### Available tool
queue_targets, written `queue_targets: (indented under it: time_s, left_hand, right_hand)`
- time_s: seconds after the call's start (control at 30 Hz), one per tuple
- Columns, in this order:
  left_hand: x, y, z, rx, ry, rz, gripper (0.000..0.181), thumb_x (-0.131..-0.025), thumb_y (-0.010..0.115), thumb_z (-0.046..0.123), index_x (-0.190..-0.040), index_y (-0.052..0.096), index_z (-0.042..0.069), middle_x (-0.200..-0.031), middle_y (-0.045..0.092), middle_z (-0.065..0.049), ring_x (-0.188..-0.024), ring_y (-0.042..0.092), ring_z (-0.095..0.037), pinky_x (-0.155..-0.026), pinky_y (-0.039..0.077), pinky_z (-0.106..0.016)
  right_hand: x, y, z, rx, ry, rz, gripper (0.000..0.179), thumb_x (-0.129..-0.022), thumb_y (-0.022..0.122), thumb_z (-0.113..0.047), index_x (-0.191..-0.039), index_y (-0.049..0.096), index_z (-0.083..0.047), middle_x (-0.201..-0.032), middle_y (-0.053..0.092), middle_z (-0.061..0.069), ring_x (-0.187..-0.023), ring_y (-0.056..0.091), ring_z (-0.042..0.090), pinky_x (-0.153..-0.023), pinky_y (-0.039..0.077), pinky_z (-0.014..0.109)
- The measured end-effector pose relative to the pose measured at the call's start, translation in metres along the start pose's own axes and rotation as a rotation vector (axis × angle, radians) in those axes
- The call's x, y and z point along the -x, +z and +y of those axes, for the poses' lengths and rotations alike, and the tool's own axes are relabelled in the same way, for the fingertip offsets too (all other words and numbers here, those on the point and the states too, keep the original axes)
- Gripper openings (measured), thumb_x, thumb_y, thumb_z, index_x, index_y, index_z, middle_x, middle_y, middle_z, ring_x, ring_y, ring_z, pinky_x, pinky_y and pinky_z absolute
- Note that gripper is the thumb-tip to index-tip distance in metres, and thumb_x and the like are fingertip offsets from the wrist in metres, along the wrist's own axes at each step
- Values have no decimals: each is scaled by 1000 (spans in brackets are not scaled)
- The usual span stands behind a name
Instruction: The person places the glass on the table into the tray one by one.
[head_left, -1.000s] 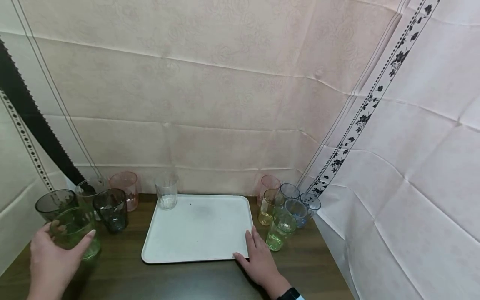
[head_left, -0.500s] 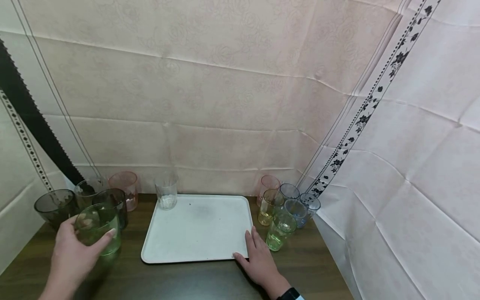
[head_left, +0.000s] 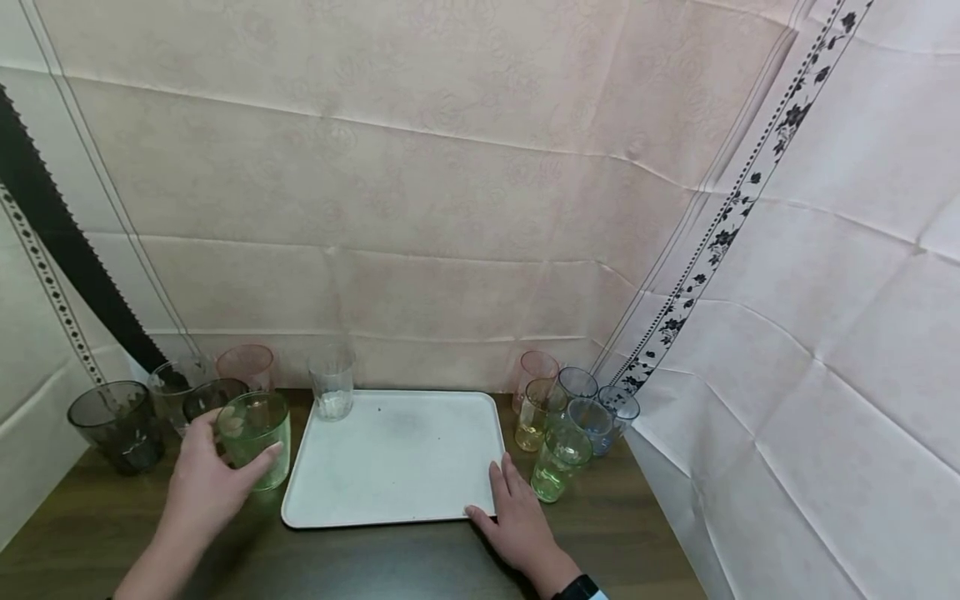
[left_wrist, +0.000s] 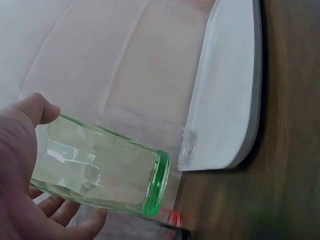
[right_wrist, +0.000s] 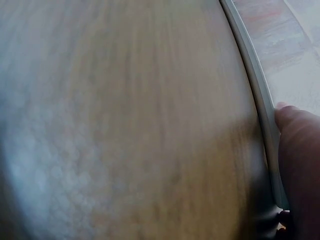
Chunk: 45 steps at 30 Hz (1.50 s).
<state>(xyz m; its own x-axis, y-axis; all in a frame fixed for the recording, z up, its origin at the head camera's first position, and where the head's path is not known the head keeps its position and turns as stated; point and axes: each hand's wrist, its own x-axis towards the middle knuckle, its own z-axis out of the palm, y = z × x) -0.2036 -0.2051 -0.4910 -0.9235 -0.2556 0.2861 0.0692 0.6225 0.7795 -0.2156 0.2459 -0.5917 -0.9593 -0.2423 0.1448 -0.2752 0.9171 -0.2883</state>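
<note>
My left hand (head_left: 202, 483) grips a green drinking glass (head_left: 258, 450) by its side, just left of the white tray (head_left: 397, 467). In the left wrist view the thumb lies on one side of the glass (left_wrist: 100, 170) and the fingers curl round the other, its thick base pointing toward the tray (left_wrist: 225, 95). On the tray's back left corner stands a clear glass (head_left: 332, 392). My right hand (head_left: 521, 521) rests at the tray's front right corner with fingers extended. In the right wrist view its thumb (right_wrist: 290, 117) touches the tray's rim.
Left of the tray stand a dark glass (head_left: 120, 429), a second dark one (head_left: 213, 396) partly hidden by my hand, a clear one (head_left: 168, 387) and a pink one (head_left: 251, 367). Right of it cluster a green glass (head_left: 558, 462), a yellow one (head_left: 531, 421), a pink one (head_left: 536, 367) and several blue ones.
My left hand has carried the green glass rightward from beside the dark glasses to near the tray's left edge. The right hand and tray stay where they were.
</note>
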Motion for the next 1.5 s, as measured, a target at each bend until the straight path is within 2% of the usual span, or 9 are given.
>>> queue_targets:
  time_s: [0.17, 0.3, 0.53, 0.83, 1.03, 1.23, 1.5]
  left_hand:
    - [-11, 16, 0, 0, 57, -44, 108, -89, 76, 57, -156, 24, -9, -139, 42, -35, -117, 51, -51, -83, 51, -66]
    - [-20, 30, 3, -1, 56, -77, 110, -88, 75, 60, -157, 23, -8, -142, 41, -36, -119, 50, -53, -84, 51, -67]
    - [-34, 48, 7, -9, 61, -98, 113, -84, 78, 62, -154, 27, -10, -144, 41, -36, -126, 45, -55, -95, 45, -72]
    - [-44, 61, 3, -15, 65, -104, 104, -84, 83, 50, -151, 31, -10, -139, 44, -34, -124, 48, -55, -94, 45, -74]
    - [-48, 69, -3, -21, 51, -124, 103, -84, 84, 49, -151, 31, -9, -140, 43, -33, -124, 48, -54, -95, 45, -72]
    - [-55, 78, -7, -19, 86, -118, 100, -82, 86, 44, -148, 34, -10, -139, 45, -32, -125, 47, -51, -97, 44, -71]
    - [-56, 83, -10, -8, 86, -118, 98, -82, 87, 42, -146, 34, -9, -138, 46, -30, -125, 48, -50, -98, 44, -71]
  right_hand:
    - [-1, 2, 1, -4, 5, -5, 91, -101, 46, -70, -165, 32, -7, -170, 17, 22, -152, 26, 37, -115, 34, 61]
    - [-1, 2, 1, -10, 7, -7, 90, -101, 46, -70, -164, 33, -7, -170, 17, 22, -152, 26, 37, -115, 34, 62]
    - [-2, 2, 2, 0, 11, -6, 90, -101, 46, -70, -165, 33, -8, -171, 16, 21, -151, 26, 37, -115, 35, 61]
    - [0, 1, 0, -1, -3, 9, 89, -101, 48, -69, -164, 34, -6, -170, 18, 22, -151, 28, 37, -115, 36, 61]
    - [-1, 1, 0, 2, 12, -3, 89, -101, 47, -69, -164, 33, -7, -170, 18, 22, -151, 26, 37, -115, 35, 61]
    - [0, 2, 1, 8, 11, 6, 89, -101, 48, -68, -164, 34, -6, -170, 18, 22, -151, 26, 37, -115, 35, 61]
    - [0, 2, 1, 10, 0, 10, 89, -101, 47, -69, -164, 34, -6, -170, 18, 22, -151, 27, 37, -115, 36, 60]
